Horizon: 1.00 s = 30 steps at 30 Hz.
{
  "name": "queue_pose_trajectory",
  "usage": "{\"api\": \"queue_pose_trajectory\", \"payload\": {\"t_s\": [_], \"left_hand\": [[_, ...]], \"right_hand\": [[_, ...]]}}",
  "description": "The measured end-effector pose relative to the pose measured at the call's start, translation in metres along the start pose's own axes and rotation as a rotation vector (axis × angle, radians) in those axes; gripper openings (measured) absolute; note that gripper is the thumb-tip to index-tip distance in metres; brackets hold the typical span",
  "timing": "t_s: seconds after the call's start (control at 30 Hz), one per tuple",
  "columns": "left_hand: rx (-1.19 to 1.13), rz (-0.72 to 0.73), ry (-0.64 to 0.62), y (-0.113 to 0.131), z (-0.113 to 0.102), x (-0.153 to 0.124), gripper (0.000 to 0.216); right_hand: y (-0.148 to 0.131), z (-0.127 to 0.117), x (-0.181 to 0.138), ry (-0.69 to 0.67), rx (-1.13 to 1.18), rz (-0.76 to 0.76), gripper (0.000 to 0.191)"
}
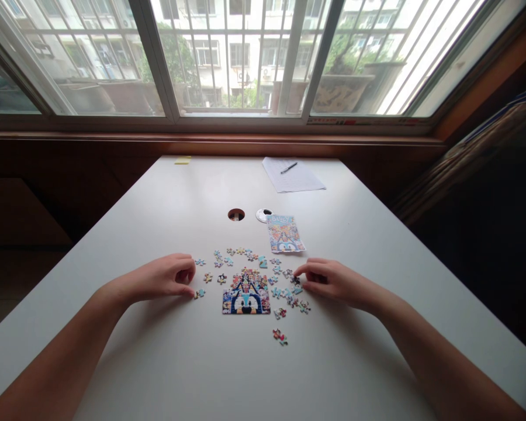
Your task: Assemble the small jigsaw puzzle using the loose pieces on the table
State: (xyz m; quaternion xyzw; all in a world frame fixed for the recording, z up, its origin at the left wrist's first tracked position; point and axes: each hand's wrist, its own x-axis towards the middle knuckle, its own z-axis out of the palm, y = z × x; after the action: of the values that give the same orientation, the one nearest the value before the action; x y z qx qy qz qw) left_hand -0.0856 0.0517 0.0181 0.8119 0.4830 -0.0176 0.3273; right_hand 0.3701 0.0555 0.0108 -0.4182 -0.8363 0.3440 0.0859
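A partly joined jigsaw puzzle (246, 298) lies flat on the white table, its lower part showing a blue dog-like face and its upper edge uneven. To its left rests my left hand (175, 277), fingers loosely curled and thumb apart, beside a loose light-blue piece (200, 262) and another small piece (200, 293). On the other side is my right hand (326, 279), index finger stretched to a dark puzzle piece (295, 280), thumb apart; nothing shows gripped in it. Loose pieces (281, 292) cluster between this hand and the puzzle; more pieces (241, 251) lie above it.
Behind the pieces lies a picture sheet (286, 234) with the puzzle's design. Two round holes are in the table, one an open hole (236, 214), the other with a ringed cover (263, 215). Farther back are paper sheets (291, 178), a pen (289, 168) and yellow notes (183, 160).
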Motion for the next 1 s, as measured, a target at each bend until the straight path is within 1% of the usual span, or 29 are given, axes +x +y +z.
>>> {"api": "queue_pose_trajectory", "payload": {"t_s": [0.17, 0.43, 0.5, 0.63, 0.83, 1.0], "left_hand": [[-0.006, -0.009, -0.004, 0.0003, -0.0008, 0.0001, 0.038], [0.002, -0.011, 0.004, 0.0007, 0.0008, 0.0009, 0.035], [0.0, -0.011, 0.006, 0.001, 0.0007, 0.0005, 0.036], [-0.004, -0.015, -0.004, 0.001, 0.0004, 0.0001, 0.036], [-0.003, 0.007, 0.003, -0.0009, 0.0012, 0.0006, 0.037], [0.011, -0.007, 0.002, 0.0006, 0.0005, 0.0, 0.037]], "right_hand": [[0.0022, 0.0016, 0.0009, 0.028, -0.027, 0.008, 0.029], [0.0061, 0.0076, 0.0049, 0.053, -0.081, 0.07, 0.023], [0.0057, 0.007, 0.005, 0.061, -0.067, 0.056, 0.024], [0.0045, 0.0014, 0.0024, 0.059, -0.036, 0.014, 0.033], [0.0047, 0.0, -0.0009, 0.052, 0.06, -0.019, 0.034], [0.0054, 0.0022, 0.0004, 0.029, 0.071, -0.031, 0.031]]}}
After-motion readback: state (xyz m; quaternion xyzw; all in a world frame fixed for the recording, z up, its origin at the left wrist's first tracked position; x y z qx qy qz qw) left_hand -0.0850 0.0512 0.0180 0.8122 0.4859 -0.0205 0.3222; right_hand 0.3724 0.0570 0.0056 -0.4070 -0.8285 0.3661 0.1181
